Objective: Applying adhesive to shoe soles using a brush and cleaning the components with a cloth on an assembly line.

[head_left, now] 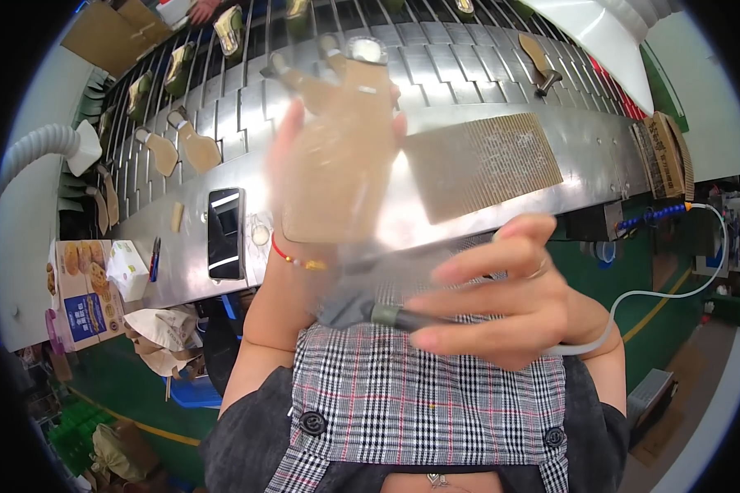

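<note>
My left hand [286, 148] is wrapped round a tan insole [337, 164] from behind, fingers showing at both its sides. The insole is smeared by motion and has a pale, rounded heel end pointing away from me. Below it, my right hand [501, 300] grips a dark-handled brush-like tool [395, 316] across my front, its tip pointing left and too blurred to make out. A corrugated cardboard sheet [489, 164] lies on the metal table [588, 156], right of the insole.
A slatted metal conveyor [436, 70] runs along the far side, carrying more tan insoles [197, 148] and green shoe-shaped pieces [228, 33]. A phone [226, 234], pens [154, 259] and a tissue pack [128, 269] lie left. White ducts [78, 148] hang at both sides; a cardboard box [664, 156] stands right.
</note>
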Tool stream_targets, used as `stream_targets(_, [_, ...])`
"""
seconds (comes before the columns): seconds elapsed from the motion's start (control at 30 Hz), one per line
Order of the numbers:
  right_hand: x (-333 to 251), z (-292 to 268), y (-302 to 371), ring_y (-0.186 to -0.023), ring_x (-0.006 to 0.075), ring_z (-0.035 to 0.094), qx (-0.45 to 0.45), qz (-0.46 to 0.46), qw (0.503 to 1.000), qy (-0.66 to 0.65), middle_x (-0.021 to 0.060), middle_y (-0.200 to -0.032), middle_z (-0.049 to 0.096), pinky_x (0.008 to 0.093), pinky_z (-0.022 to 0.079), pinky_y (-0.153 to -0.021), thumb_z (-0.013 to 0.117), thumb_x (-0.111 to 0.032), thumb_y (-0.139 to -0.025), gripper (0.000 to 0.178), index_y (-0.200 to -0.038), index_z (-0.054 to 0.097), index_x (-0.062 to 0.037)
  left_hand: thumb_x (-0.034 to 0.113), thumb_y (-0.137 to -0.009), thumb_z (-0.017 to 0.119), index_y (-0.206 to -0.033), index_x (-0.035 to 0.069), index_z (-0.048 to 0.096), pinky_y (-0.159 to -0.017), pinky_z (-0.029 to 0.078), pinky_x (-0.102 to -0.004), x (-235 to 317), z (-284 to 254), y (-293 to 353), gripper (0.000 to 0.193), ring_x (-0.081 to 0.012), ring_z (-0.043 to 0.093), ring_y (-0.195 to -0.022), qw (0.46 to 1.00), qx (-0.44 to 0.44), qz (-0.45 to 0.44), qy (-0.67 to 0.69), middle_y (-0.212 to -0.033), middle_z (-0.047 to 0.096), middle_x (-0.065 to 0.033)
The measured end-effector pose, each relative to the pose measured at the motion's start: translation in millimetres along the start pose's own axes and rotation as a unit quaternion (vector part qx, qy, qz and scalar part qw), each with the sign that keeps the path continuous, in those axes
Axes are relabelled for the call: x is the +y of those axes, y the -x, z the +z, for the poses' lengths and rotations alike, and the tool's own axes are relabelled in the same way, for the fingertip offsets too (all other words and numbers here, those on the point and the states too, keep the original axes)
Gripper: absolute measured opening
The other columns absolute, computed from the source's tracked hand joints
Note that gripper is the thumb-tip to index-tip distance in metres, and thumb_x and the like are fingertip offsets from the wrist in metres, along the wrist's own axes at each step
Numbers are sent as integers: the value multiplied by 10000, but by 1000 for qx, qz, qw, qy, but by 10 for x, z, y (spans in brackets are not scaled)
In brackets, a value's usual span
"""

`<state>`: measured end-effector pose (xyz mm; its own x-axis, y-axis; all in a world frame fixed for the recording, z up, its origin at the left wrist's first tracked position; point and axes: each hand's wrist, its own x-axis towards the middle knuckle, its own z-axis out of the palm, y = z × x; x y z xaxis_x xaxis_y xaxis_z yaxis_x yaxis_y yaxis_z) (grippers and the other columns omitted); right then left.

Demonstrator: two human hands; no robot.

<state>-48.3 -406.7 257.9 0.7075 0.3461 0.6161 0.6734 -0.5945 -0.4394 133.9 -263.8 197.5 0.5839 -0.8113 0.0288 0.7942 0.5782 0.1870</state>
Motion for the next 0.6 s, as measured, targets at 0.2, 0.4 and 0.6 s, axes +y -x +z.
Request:
stream_targets(0.2, [175,-24,-29,-1004,208,652,-3,24,1000,1,7,-887,747,358,293,-899,695,-151,-743,202,-933,764,-165,497,-1008,255,-1462,-41,291,-1154,233,-452,22,154,90,704,-296,371,-1384,999,41,-21,-12,-1509,338,-214])
stream_targets(0.4, [360,-72,-104,-987,225,650,7,34,999,22,8,-911,743,341,298,-907,694,-151,-730,254,-974,760,-178,561,-990,266,-1495,-2,258,-1142,257,-396,106,184,242,756,-271,354,-1384,997,11,-46,-55,-1514,346,-172])
stream_targets(0.6, [366,-156,-174,-1010,199,638,57,65,995,44,-3,-892,744,350,327,-900,700,-157,-744,205,-938,765,-178,611,-970,304,-1503,3,245,-1118,303,-393,240,131,277,810,-288,420,-1322,983,-115,-129,55,-1495,373,-171])
